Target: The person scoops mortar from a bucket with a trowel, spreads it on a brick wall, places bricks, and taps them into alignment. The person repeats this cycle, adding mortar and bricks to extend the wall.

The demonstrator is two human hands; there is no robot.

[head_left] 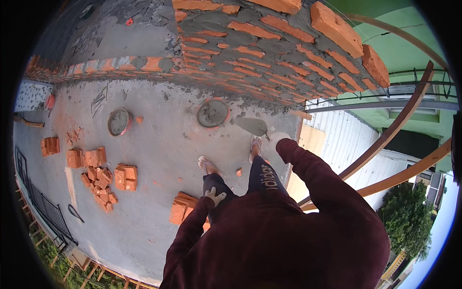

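Ideally, I level the trowel (252, 126) above mid-frame, right hand (277, 138) curled around it, empty left hand (215, 196) spread on the thigh (219, 182).

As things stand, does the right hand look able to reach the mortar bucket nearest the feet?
Probably yes: the right hand holds a trowel whose blade points toward the mortar bucket, and nothing visible stands between them, though bending down may be needed.

The grey floor (154, 149) carries two mortar tubs (212, 127) and several orange bricks (125, 177).
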